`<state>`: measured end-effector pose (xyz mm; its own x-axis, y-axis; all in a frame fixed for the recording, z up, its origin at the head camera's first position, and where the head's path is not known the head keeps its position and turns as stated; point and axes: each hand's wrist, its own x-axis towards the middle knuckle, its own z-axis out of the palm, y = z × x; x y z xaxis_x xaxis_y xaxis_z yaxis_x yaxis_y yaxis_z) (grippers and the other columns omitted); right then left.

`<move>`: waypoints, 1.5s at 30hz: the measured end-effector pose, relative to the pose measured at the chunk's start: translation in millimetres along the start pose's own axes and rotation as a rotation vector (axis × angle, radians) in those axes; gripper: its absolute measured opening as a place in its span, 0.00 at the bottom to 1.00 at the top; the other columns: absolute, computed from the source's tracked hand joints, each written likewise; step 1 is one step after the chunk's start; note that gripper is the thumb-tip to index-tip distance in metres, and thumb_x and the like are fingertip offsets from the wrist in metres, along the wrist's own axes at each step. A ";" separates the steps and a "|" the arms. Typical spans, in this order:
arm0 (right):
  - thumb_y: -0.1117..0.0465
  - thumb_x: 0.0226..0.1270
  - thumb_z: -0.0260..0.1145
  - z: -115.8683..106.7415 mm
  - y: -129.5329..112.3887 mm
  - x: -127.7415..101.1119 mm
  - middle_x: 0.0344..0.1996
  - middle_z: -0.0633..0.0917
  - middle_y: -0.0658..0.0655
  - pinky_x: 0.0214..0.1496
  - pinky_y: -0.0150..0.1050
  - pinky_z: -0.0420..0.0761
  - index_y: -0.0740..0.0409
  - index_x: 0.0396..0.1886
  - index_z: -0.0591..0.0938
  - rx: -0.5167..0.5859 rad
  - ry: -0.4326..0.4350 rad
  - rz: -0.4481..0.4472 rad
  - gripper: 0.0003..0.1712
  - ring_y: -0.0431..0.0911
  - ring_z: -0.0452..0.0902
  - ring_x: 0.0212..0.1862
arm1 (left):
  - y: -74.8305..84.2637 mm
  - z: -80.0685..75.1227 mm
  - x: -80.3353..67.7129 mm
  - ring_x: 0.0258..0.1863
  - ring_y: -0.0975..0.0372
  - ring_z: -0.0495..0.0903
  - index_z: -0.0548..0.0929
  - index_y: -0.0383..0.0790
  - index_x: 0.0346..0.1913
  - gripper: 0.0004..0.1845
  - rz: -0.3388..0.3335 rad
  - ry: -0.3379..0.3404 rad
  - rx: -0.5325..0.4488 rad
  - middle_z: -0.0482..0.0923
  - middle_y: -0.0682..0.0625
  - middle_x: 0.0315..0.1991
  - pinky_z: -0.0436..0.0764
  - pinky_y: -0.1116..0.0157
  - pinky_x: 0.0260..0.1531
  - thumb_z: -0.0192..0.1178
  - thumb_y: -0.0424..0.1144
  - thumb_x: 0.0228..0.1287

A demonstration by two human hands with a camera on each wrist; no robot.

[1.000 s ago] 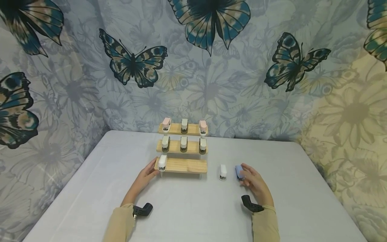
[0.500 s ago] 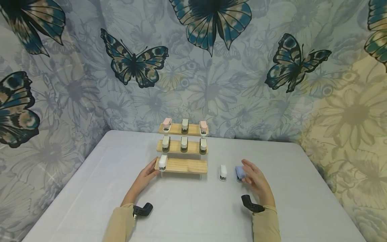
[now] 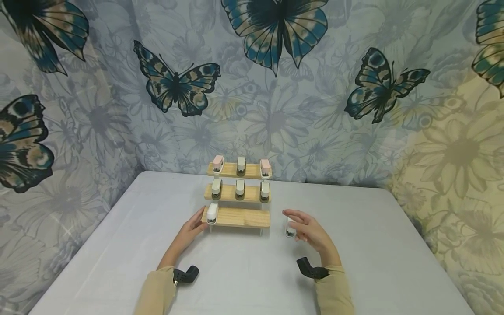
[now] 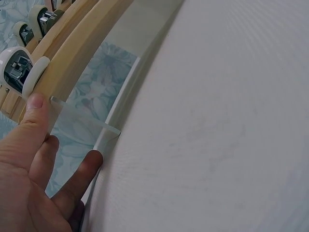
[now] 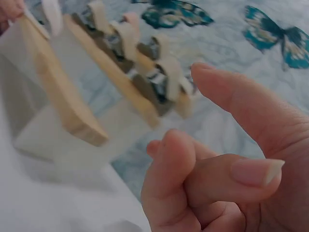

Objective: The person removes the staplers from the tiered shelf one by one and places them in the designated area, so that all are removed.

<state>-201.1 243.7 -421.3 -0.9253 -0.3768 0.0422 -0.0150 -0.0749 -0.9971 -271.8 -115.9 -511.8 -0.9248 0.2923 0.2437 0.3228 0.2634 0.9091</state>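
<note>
My left hand (image 3: pixel 190 228) holds the left end of the lowest board of a three-tier wooden display shelf (image 3: pixel 244 217). In the left wrist view the thumb rests on the wood beside a white mini stapler (image 4: pixel 17 67), with other fingers near the clear side support (image 4: pixel 79 116). My right hand (image 3: pixel 311 231) hovers over another white mini stapler (image 3: pixel 290 232), partly covering it; whether they touch I cannot tell. No object shows between the loosely bent right fingers (image 5: pixel 169 164) in the right wrist view. The blue stapler is out of sight, with the hand over its former spot.
Three staplers stand on the middle tier, including a white one (image 3: pixel 240 188). The top tier bears three more, among them a pink one (image 3: pixel 265 167). A white-covered table (image 3: pixel 236 271) lies below, and a butterfly-print cloth (image 3: pixel 271 127) hangs behind.
My right hand has let go of the blue stapler and moved left, over the white stapler. The left hand stays at the shelf end.
</note>
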 end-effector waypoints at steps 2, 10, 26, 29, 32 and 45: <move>0.65 0.55 0.52 9.2 2.4 4.9 0.53 0.56 0.65 0.17 0.32 0.71 0.68 0.53 0.57 -0.008 -0.023 0.029 0.26 0.38 0.54 0.08 | -0.5 0.5 -1.0 0.53 0.65 0.52 0.54 0.51 0.57 0.30 0.000 -0.005 -0.004 0.51 0.57 0.56 0.59 0.62 0.47 0.51 0.48 0.49; 0.66 0.54 0.52 36.4 13.5 19.4 0.53 0.57 0.65 0.19 0.35 0.72 0.67 0.54 0.56 -0.033 -0.097 0.069 0.27 0.39 0.52 0.09 | -1.3 0.0 -0.4 0.53 0.63 0.51 0.53 0.48 0.58 0.31 0.027 -0.016 0.000 0.51 0.55 0.56 0.58 0.60 0.48 0.50 0.47 0.50; 0.61 0.47 0.60 100.9 42.9 71.5 0.54 0.59 0.52 0.14 0.33 0.72 0.56 0.54 0.60 -0.033 -0.046 0.003 0.32 0.47 0.68 0.23 | -3.6 -8.8 -0.2 0.54 0.62 0.51 0.55 0.52 0.56 0.28 0.010 -0.022 -0.029 0.51 0.55 0.56 0.57 0.60 0.48 0.50 0.47 0.51; 0.63 0.47 0.60 110.0 38.6 79.1 0.54 0.59 0.54 0.15 0.35 0.72 0.57 0.55 0.59 -0.043 -0.052 0.016 0.33 0.49 0.67 0.18 | -4.3 -7.3 1.4 0.54 0.62 0.51 0.55 0.53 0.56 0.28 0.008 -0.027 -0.042 0.51 0.55 0.56 0.57 0.60 0.48 0.50 0.47 0.51; 0.63 0.47 0.60 118.7 28.1 83.6 0.54 0.58 0.56 0.16 0.36 0.73 0.59 0.55 0.58 -0.060 -0.055 0.033 0.34 0.50 0.66 0.16 | -3.3 -5.8 3.4 0.53 0.64 0.52 0.55 0.55 0.56 0.29 0.001 -0.016 -0.028 0.51 0.57 0.56 0.58 0.61 0.48 0.50 0.49 0.50; 0.62 0.43 0.63 150.7 20.6 105.5 0.54 0.59 0.59 0.17 0.38 0.74 0.61 0.55 0.58 -0.122 0.026 0.090 0.37 0.45 0.68 0.15 | -5.5 -5.8 -0.8 0.50 0.58 0.58 0.53 0.56 0.57 0.29 -0.039 -0.059 -0.051 0.52 0.57 0.56 0.61 0.57 0.45 0.50 0.48 0.50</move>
<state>-241.9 63.3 -427.8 -0.9346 -0.3527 -0.0472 0.0236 0.0711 -0.9972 -274.1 -122.9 -515.0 -0.9225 0.3369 0.1884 0.2744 0.2288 0.9340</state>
